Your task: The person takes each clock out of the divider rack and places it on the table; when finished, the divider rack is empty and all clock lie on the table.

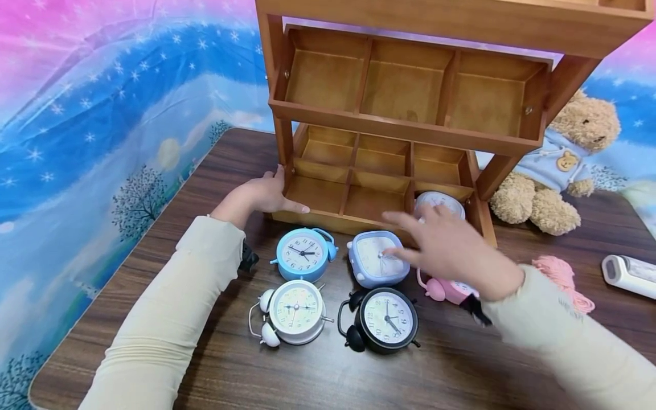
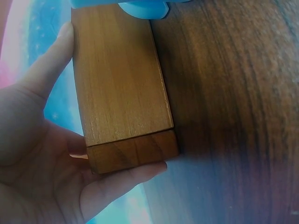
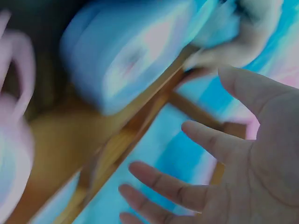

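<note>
My left hand grips the front left corner of the wooden shelf; in the left wrist view thumb and fingers span the corner block. My right hand, blurred, holds nothing. Its spread fingers hover by the periwinkle square alarm clock and partly cover a pale round clock inside the lower right compartment. Left of the square clock lies a light blue alarm clock. Nearer me are a white twin-bell clock and a black one. A pink clock is half hidden under my right wrist.
Two more tiers of the shelf, such as the divided middle one, rise above the bottom tier. A teddy bear sits behind its right side. Pink yarn and a white device lie on the table at right.
</note>
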A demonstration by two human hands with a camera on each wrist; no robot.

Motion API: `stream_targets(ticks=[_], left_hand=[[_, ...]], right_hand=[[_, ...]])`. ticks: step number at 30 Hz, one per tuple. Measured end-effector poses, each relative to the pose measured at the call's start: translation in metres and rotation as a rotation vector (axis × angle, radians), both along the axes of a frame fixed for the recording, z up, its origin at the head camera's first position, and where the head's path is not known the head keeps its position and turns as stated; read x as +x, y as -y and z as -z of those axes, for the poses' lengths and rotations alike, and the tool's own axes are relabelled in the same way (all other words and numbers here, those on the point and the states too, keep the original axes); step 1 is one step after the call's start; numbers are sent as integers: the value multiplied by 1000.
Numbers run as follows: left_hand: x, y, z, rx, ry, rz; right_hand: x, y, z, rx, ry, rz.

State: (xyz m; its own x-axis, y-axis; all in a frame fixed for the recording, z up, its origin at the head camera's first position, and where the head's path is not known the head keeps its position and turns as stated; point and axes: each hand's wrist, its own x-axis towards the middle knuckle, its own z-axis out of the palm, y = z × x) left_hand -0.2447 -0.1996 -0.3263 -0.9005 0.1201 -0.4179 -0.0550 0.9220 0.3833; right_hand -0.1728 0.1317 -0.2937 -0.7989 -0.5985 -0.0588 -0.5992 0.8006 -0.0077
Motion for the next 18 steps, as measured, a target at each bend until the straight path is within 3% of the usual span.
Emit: stream_targets(ticks=[5,9,13,18], left_hand=[[0,0,0,-10,0,6],[0,0,0,-3,-6,8],[0,0,0,-19,-16,2],[0,1,0,-35,-24,-4]], right_hand=[[-52,-20,4,36,116,179],[-80,-36,14,23,260,234],[-97,-44,25,34,342,254],[-105,-43,30,52,322,277]])
